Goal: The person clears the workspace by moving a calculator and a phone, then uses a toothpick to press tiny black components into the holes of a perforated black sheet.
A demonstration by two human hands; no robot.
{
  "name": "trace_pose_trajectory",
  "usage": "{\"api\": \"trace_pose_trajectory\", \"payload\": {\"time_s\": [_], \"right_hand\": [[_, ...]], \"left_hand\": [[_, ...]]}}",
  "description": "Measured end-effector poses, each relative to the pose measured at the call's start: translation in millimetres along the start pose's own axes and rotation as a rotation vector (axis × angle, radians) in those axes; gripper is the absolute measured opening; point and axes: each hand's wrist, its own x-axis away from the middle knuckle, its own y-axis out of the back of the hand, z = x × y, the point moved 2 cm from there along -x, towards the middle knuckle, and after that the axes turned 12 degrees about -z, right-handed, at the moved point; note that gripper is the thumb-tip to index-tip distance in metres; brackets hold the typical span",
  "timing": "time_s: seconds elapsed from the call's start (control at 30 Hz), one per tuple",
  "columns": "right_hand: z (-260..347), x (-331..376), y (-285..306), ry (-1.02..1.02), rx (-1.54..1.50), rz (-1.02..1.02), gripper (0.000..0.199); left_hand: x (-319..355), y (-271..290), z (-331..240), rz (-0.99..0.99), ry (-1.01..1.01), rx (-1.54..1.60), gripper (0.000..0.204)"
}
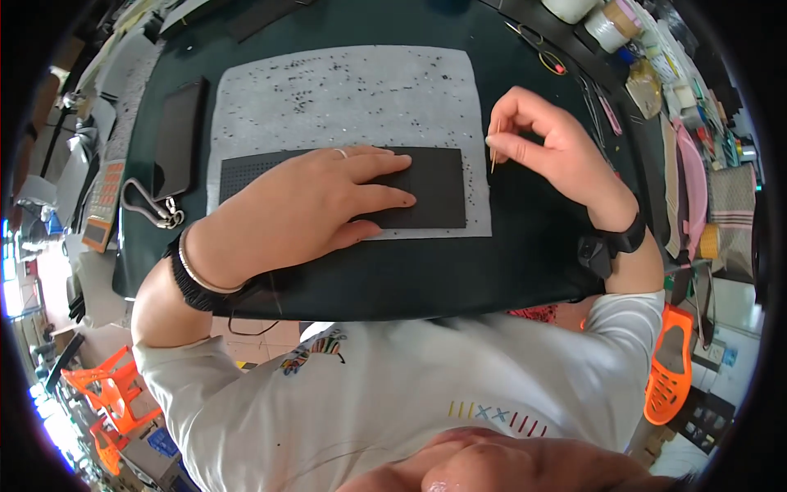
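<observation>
My left hand (328, 197) lies palm down with its fingers spread on a flat black rectangular board (440, 189). Rows of small dots or holes show on the board's left part; the middle is hidden beneath the hand. Under the board is a pale grey cloth-like sheet (361, 107), scattered with many tiny black bits and a few lighter ones. Off the sheet's right edge, my right hand (537, 143) pinches a thin tan stick (493, 156) between thumb and fingers. The stick points downward; whether its tip carries anything is too small to tell.
A dark phone (179, 135) with a grey wrist strap (147, 209) lies on the dark green table (369, 283), left of the sheet. Scissors (551, 62), tweezers (592, 102) and a pink tool (609, 115) lie at the right. Spools (611, 29) stand at the far right.
</observation>
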Motion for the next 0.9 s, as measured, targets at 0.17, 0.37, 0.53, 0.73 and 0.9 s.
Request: {"api": "trace_pose_trajectory", "payload": {"time_s": [0.17, 0.37, 0.53, 0.73, 0.9], "right_hand": [[9.5, -1.6, -17.1, 0.075, -0.134, -0.010, 0.009], [6.2, -8.9, -59.2, 0.120, -0.104, 0.161, 0.010], [-7.1, -7.3, -64.9, 0.171, -0.166, 0.114, 0.011], [-10.7, -6.3, -64.9, 0.461, -0.067, 0.086, 0.017], [-10.5, -7.2, -66.4, 0.517, -0.046, 0.098, 0.019]], "left_hand": [[-2.0, 0.1, 6.1, 0.007, -0.018, -0.013, 0.037], [-0.9, 1.3, 3.5, -0.004, -0.021, 0.000, 0.035], [1.3, 1.7, 2.8, 0.019, -0.030, -0.016, 0.033], [1.7, -0.1, 4.5, 0.051, -0.027, -0.010, 0.042], [1.5, 2.5, 2.0, 0.064, -0.020, -0.033, 0.043]]}}
